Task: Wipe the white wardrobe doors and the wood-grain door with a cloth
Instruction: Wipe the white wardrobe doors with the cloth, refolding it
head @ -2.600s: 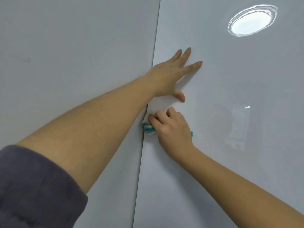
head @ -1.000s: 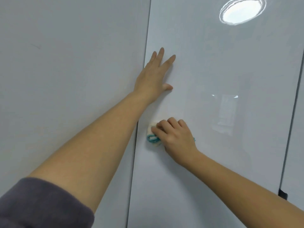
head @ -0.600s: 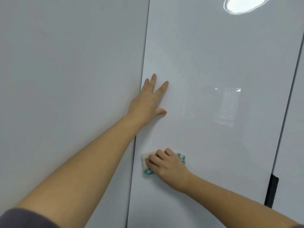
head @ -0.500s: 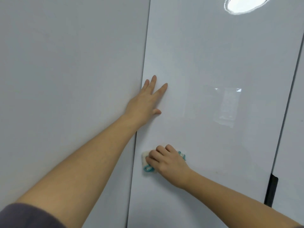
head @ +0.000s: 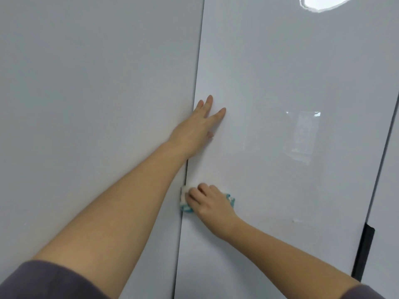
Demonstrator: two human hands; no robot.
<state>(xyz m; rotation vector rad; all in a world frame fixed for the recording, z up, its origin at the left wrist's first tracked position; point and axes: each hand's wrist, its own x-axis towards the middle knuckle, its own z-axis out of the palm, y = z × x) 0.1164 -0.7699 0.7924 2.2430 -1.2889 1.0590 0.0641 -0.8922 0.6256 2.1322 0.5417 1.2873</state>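
Observation:
Two glossy white wardrobe doors fill the view. My left hand [head: 197,124] lies flat with straight fingers on the right-hand door [head: 291,83], just beside the seam with the left-hand door [head: 97,93]. Below it, my right hand [head: 208,201] grips a white cloth with teal edging [head: 184,198] and presses it against the right-hand door at its left edge. Most of the cloth is hidden under the fingers. No wood-grain door is in sight.
A black handle strip [head: 363,253] runs down the gap at the right edge of the wiped door, with another white panel [head: 390,169] beyond it. A ceiling light's reflection [head: 321,3] shows at the top.
The right hand has taken the cloth down along the door's left edge, away from the left hand. The left hand has stayed flat on the door. The view has tilted downward.

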